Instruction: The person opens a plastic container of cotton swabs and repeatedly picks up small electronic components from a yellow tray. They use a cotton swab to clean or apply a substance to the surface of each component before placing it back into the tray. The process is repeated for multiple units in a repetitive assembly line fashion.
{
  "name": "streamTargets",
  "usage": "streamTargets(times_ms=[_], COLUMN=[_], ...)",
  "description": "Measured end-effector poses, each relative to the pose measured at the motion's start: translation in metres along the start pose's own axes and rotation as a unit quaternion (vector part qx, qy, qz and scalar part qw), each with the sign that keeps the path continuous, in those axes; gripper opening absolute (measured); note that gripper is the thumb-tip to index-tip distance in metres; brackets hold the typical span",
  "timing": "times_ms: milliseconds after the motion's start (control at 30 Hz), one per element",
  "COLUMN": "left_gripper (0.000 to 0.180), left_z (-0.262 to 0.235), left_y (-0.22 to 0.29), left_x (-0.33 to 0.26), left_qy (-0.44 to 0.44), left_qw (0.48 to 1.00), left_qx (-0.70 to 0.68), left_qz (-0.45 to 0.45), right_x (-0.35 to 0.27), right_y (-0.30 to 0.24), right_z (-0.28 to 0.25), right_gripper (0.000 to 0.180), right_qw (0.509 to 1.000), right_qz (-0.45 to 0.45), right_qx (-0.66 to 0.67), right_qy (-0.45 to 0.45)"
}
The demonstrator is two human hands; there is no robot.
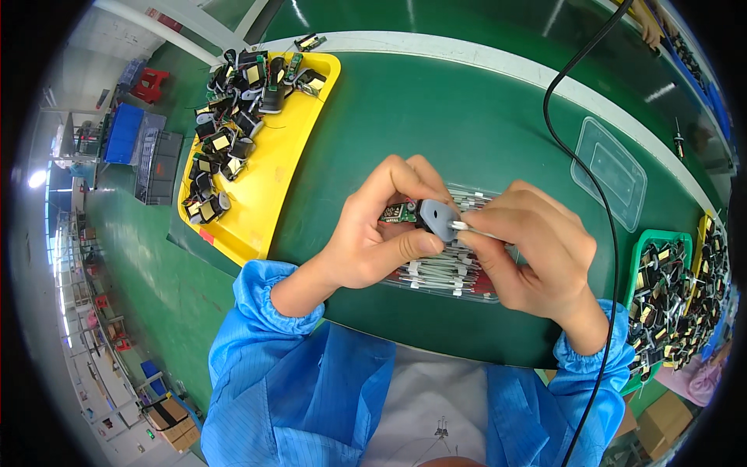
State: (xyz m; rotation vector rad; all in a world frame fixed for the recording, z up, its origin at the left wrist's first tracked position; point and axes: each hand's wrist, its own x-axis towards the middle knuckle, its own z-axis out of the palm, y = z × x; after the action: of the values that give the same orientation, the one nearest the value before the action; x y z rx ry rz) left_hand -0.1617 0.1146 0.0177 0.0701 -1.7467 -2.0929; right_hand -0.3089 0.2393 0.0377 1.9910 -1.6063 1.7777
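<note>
Above the table's middle, my left hand (354,233) is closed round a small electronic module. The module has a grey oval end cap (437,219) with a dark hole, and a green circuit board (398,212) shows beside my fingers. My right hand (541,249) pinches a thin grey wire with a white connector (460,226) at its tip. That connector meets the right edge of the grey cap; whether it is inserted, I cannot tell. Below both hands lie several grey wires with white ends (443,276), in a clear plastic box partly hidden by my hands.
To the left, a yellow tray (292,183) holds a heap of similar black modules. A green tray (636,268) with more modules stands at the right edge. A clear plastic lid (611,173) lies at the back right, and a black cable (580,159) hangs across the right side.
</note>
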Motion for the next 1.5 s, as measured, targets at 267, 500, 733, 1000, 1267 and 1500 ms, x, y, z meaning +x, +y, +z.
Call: streamTargets(times_ms=[267, 500, 733, 1000, 1267, 1500], left_gripper=[0.045, 0.046, 0.032, 0.036, 0.039, 0.032], left_z=[-0.001, -0.003, 0.0, 0.006, 0.004, 0.011], left_y=[-0.009, -0.005, 0.0, -0.005, -0.003, -0.002], left_x=[0.0, -0.001, -0.001, -0.001, 0.001, -0.007], left_qy=[0.003, -0.035, -0.033, 0.024, 0.017, 0.042], left_qw=[0.995, 0.997, 0.999, 0.999, 0.99, 0.995], left_qx=[0.078, 0.044, -0.001, -0.007, 0.128, 0.079], left_qz=[0.065, 0.044, 0.028, 0.022, 0.06, 0.046], right_x=[-0.001, 0.003, 0.007, 0.0, -0.007, -0.005], right_y=[0.0, -0.005, -0.009, 0.004, 0.004, 0.0], right_z=[-0.002, -0.005, -0.019, -0.007, 0.002, 0.004], right_gripper=[0.018, 0.018, 0.017, 0.016, 0.013, 0.012], right_qw=[0.998, 0.996, 0.975, 0.985, 0.992, 0.993], right_qz=[0.023, 0.019, 0.169, 0.124, 0.101, 0.093], right_qx=[0.055, 0.063, 0.111, 0.113, 0.073, 0.067], right_qy=[-0.033, -0.062, -0.095, -0.033, -0.02, -0.01])
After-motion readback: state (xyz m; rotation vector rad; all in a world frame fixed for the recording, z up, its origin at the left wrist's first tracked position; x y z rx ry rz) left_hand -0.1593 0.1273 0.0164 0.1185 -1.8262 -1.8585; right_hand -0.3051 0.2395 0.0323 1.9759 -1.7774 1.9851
